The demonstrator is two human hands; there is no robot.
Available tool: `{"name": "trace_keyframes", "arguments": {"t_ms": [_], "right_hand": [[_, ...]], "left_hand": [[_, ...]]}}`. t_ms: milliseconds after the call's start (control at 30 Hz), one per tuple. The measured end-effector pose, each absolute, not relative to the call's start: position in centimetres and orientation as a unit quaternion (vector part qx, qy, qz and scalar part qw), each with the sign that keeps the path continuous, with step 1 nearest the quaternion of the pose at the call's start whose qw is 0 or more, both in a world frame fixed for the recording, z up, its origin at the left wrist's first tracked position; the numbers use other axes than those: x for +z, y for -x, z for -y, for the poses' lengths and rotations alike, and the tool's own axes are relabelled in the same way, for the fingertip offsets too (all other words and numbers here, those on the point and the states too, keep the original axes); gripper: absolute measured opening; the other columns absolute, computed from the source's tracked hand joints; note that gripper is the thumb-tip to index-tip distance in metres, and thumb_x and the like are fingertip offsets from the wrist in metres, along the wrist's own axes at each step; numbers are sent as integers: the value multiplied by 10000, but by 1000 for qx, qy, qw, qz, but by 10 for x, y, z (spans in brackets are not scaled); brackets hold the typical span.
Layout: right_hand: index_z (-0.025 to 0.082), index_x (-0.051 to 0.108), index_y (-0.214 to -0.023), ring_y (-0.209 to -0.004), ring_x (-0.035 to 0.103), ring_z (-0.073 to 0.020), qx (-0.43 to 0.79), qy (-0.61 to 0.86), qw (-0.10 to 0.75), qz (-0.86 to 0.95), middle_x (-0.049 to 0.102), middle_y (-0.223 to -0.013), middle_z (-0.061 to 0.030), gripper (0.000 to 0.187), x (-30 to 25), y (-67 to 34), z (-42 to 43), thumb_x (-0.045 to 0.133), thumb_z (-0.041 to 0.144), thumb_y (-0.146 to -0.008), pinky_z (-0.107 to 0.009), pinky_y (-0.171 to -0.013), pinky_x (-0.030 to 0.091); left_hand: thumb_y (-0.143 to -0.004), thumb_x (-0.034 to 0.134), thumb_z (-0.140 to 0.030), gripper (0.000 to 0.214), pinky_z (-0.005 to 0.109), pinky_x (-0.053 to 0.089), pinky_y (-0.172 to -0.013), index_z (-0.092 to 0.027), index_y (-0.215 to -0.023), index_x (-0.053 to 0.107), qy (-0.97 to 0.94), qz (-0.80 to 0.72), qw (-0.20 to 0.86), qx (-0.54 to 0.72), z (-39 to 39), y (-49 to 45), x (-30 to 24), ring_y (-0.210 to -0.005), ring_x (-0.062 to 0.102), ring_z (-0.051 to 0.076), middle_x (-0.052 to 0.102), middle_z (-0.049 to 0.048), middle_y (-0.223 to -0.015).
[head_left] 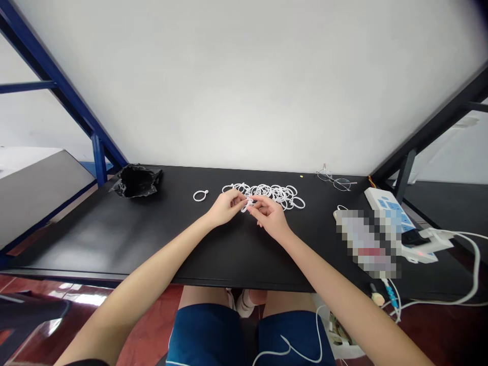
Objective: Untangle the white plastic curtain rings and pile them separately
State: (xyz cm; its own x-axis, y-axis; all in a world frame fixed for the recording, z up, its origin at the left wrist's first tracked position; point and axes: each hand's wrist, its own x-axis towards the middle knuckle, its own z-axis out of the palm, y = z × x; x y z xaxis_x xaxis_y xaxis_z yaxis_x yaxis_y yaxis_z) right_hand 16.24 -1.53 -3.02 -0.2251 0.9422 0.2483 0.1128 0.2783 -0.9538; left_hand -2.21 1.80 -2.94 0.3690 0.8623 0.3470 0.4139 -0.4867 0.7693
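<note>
Black surface (133, 239), and here the left hand (227, 206) and right hand (271, 216) both pinch one white ring (247, 205) just before the pile (275, 193), which looks like light, thin, springy plastic, best held by the rim.

Both hands meet over the black counter (114, 239): the left hand (225, 207) and the right hand (271, 215) each have a fingertip grip on one small white ring (247, 204), held at the near edge of a heap of white rings (275, 193). A single white ring (200, 195) lies apart to the left of the heap, with a crumpled black bag (136, 180) further left near the counter's back corner. To the right lie a pair of glasses (335, 180), a white power strip (396, 216) and white cables (470, 254).
</note>
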Motion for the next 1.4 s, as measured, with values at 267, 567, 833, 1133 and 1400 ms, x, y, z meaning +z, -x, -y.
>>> {"name": "trace_keyframes", "arguments": {"t_ms": [267, 567, 833, 1133, 1400], "right_hand": [[195, 700, -911, -428, 507, -62, 395, 395, 522, 645, 653, -830, -26, 227, -31, -163, 16, 663, 400, -820, -223, -394, 434], [185, 698, -892, -449, 546, -78, 449, 387, 507, 626, 664, -758, -18, 252, -29, -162, 13, 692, 415, -788, -224, -427, 478], [172, 679, -888, -520, 602, -101, 532, 388, 464, 593, 687, -791, -29, 354, -25, -163, 12, 810, 388, -640, -231, -461, 503], [151, 712, -828, -476, 576, -87, 601, 412, 462, 506, 736, -738, -49, 357, -20, -162, 14, 854, 354, -570, -238, -499, 485], [170, 692, -782, -437, 564, -88, 569, 382, 488, 540, 715, -701, -20, 282, -24, -160, 13, 811, 386, -645, -253, -477, 500]], "left_hand": [[-865, 557, -341, 211, 238, 482, -609, -162, -947, 631, -761, -387, 354, 382, -14, 23, -20, -761, 591, 135, 632, 57, -913], [-742, 745, -344, 510, 214, 509, -595, -147, -1192, 609, -748, -300, 513, 296, -15, 26, -20, -874, 666, 188, 656, 120, -1123], [-728, 756, -345, 489, 237, 540, -632, -142, -1156, 636, -744, -309, 500, 317, -15, 26, -26, -912, 693, 226, 672, 125, -1126], [-711, 775, -308, 435, 323, 580, -768, -117, -1080, 646, -734, -306, 486, 363, -10, 20, -28, -942, 690, 236, 693, 126, -1045], [-700, 782, -288, 394, 328, 576, -801, -119, -1034, 658, -741, -310, 469, 367, -8, 19, -23, -866, 686, 193, 689, 102, -1016]]}}
